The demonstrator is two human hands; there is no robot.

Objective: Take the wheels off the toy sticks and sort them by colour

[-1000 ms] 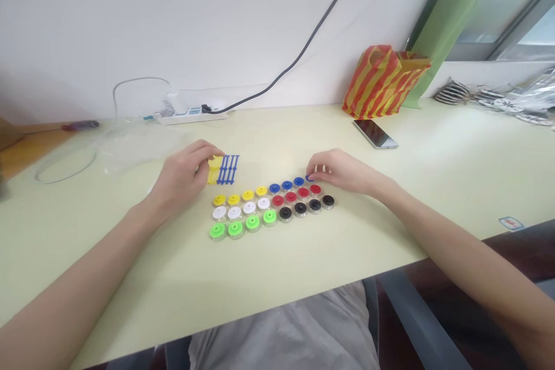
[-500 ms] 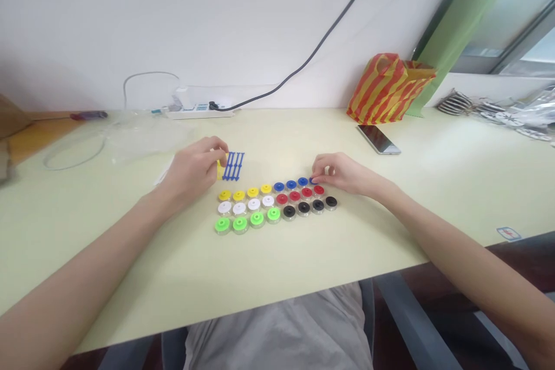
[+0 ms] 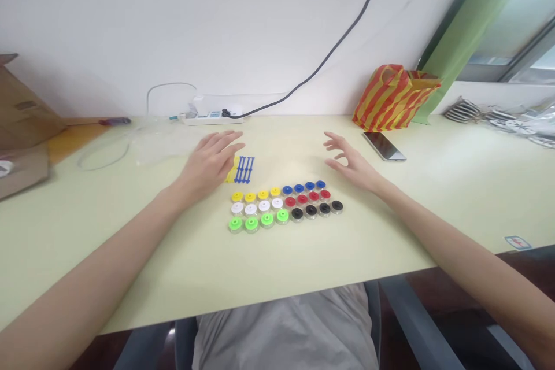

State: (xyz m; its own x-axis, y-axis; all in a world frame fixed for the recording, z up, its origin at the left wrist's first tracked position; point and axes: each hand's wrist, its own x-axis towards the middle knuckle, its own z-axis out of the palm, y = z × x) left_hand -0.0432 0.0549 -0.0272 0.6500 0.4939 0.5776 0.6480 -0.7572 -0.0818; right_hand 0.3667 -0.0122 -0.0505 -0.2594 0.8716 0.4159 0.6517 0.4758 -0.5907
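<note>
Three rows of small round pieces with clear rims lie on the pale table. Yellow pieces (image 3: 262, 194) and blue pieces (image 3: 299, 188) form the far row. White pieces (image 3: 264, 206) and red pieces (image 3: 302, 199) make up the middle one. Nearest me are green pieces (image 3: 267, 219) and black pieces (image 3: 311, 211). My left hand (image 3: 212, 163) is open, fingers stretched out, beside blue plastic rods (image 3: 245, 170) and partly hidden yellow ones (image 3: 233, 171). Beyond the blue end of the rows, my right hand (image 3: 350, 163) is open and holds nothing.
A phone (image 3: 384, 146) lies by a red-and-yellow striped bag (image 3: 394, 98) at the back right. Along the wall is a power strip (image 3: 214, 119) with a black cable (image 3: 318, 66). Clear plastic (image 3: 160, 141) lies behind my left hand, and a brown paper bag (image 3: 26, 110) stands far left.
My right hand has let go of the end blue piece, opened and moved away from the rows. My left hand's fingers have spread. The view has shifted slightly left.
</note>
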